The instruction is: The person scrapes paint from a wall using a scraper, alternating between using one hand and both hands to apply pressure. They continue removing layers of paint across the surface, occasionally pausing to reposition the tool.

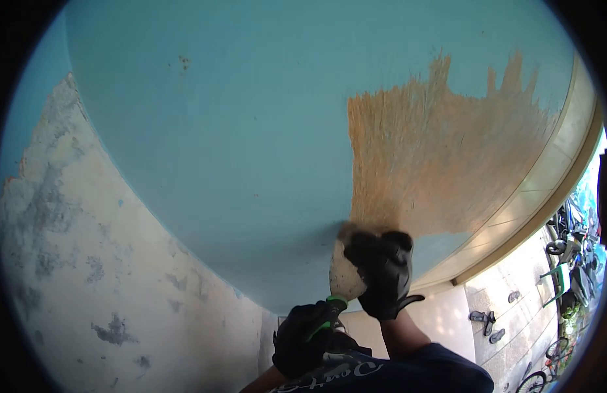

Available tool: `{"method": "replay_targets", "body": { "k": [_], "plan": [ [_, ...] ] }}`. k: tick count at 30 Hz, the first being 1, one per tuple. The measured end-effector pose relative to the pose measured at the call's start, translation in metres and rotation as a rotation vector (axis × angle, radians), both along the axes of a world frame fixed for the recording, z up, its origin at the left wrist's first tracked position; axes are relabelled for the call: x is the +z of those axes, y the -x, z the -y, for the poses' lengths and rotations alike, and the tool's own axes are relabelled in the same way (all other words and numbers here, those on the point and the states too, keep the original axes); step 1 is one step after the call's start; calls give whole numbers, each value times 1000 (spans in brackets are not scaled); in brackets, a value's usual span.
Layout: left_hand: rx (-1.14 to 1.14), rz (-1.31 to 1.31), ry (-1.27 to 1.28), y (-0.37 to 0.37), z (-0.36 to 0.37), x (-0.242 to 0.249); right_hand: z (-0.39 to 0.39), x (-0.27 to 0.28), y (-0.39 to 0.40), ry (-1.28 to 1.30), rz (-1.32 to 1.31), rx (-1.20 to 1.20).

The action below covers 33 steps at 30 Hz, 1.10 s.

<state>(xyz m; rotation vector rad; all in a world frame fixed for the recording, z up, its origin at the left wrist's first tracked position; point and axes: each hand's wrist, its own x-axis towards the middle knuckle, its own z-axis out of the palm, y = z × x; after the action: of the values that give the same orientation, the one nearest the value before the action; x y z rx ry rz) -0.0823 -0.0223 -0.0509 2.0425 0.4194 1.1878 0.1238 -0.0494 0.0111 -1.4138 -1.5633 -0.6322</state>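
Observation:
My left hand [305, 337], in a black glove, is wrapped round the black and green handle of a paint scraper [345, 274]. The scraper's wide, pale, stained blade points up toward a blue painted surface [218, 131]. Also in a black glove, my right hand [384, 272] is closed at the right side of the blade, its fingers bent near the blade's far edge. That edge is partly hidden by the fingers and meets the lower left corner of a bare brown patch [434, 150]. Streaky, ragged blue paint borders the patch at the top.
A whitish wall [120, 262] with grey worn spots curves along the left. Pale tiles [513, 219] edge the blue surface at right. Beyond them, sandals [490, 321] lie on paving near a green stool [557, 286], motorcycles [575, 245] and a bicycle [534, 381].

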Motion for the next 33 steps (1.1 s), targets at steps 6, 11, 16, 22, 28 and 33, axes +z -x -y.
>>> {"method": "replay_targets", "body": {
  "k": [6,11,16,22,28,33],
  "plan": [
    [-69,129,321,6,1,-12,-7,13,7,-74,-1,28],
    [-77,118,379,0,-1,-21,-6,-3,5,-38,-35,-37],
    [-39,133,359,0,9,-26,1,1,12,-34,-83,-46],
    [-114,184,464,1,0,-14,-2,14,10,-80,-54,4],
    [-121,138,562,4,-7,-19,-3,14,6,-45,-28,-18],
    [-156,160,592,1,9,-26,1,-3,12,-2,-68,-54]
  ]
}}
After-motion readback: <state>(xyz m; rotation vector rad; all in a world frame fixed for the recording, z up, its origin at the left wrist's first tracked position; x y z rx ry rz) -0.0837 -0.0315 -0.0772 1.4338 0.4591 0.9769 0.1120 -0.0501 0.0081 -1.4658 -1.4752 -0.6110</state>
